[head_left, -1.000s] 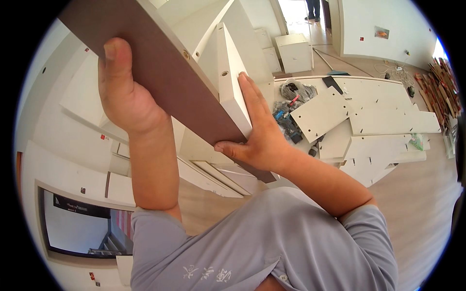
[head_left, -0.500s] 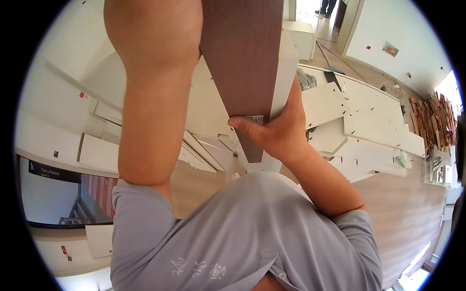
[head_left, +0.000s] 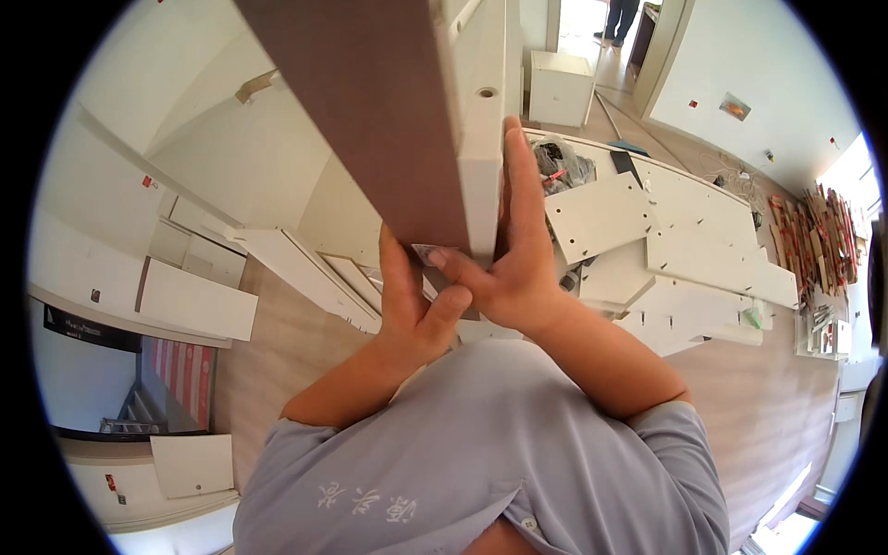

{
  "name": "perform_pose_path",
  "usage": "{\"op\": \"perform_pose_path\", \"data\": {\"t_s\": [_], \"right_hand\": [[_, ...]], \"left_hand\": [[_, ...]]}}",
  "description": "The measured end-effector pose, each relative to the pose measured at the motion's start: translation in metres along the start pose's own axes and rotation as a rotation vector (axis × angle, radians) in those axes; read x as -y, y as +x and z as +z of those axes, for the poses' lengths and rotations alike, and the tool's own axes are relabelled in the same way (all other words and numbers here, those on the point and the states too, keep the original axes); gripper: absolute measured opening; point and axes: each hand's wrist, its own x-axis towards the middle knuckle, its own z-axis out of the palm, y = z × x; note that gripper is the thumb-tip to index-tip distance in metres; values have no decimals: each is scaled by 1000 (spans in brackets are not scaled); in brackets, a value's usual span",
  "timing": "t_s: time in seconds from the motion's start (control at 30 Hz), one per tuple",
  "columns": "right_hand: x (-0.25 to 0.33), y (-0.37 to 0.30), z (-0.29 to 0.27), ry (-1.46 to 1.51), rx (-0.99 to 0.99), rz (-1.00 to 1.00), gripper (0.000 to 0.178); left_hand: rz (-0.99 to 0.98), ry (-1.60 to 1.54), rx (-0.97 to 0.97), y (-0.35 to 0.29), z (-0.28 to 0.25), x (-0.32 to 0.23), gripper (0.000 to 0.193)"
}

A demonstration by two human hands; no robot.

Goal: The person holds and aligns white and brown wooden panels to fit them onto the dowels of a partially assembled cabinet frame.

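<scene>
A long furniture panel [head_left: 370, 111] rises in front of me, dark brown on its narrow face. White boards with a round drilled hole run along its right side. My right hand [head_left: 527, 264] is pressed along the white side, fingers pointing up and thumb over the brown face by a small label [head_left: 426, 252]. Close beside it, my left hand [head_left: 416, 310] grips the left edge near the lower end, its thumb touching the right hand. The fingers behind the panel are partly hidden.
White boards [head_left: 703, 254] with pegs and holes lie at the right, with a plastic bag [head_left: 575, 166] behind. Wood strips [head_left: 819, 236] lean at the far right. White panels [head_left: 305, 273] stand at the left. A person's legs [head_left: 620, 20] show in the far doorway.
My left hand has come down from high on the panel to its lower end beside my right hand. The panel's top has shifted left in view, showing more of its white side.
</scene>
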Motion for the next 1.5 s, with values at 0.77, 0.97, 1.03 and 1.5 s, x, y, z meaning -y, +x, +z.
{"op": "perform_pose_path", "data": {"t_s": [0.77,0.97,1.03,1.5], "right_hand": [[-48,-2,-1,156,39,225,108],[-50,-2,0,156,7,256,105],[-51,5,-1,189,2,265,104],[-56,190,-67,122,-276,409,68]], "left_hand": [[-129,115,-314,-8,-4,11,103],[-152,76,-249,7,-11,5,104],[-147,35,-212,14,-12,8,104],[-199,143,-292,-7,-8,0,105]]}}
